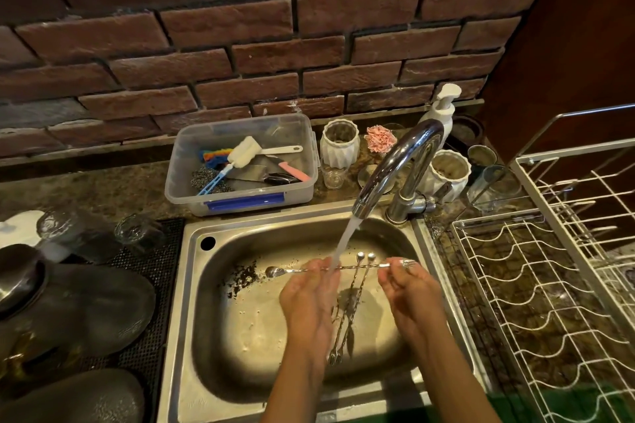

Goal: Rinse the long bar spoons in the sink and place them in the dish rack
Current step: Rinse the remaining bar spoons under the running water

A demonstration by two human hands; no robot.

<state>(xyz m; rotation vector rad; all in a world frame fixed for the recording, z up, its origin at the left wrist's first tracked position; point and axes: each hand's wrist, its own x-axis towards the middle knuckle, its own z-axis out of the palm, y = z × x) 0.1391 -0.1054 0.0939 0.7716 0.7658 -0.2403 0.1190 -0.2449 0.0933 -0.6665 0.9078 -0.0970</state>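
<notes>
Holding one long spoon (330,269) flat under the water (343,240), the left hand (309,295) and right hand (409,285) pinched its two ends over the sink (192,285). More spoons (350,306) lay below. It would help to turn the spoon slowly, then lift it right to the rack (515,285). No writing could be read.
</notes>
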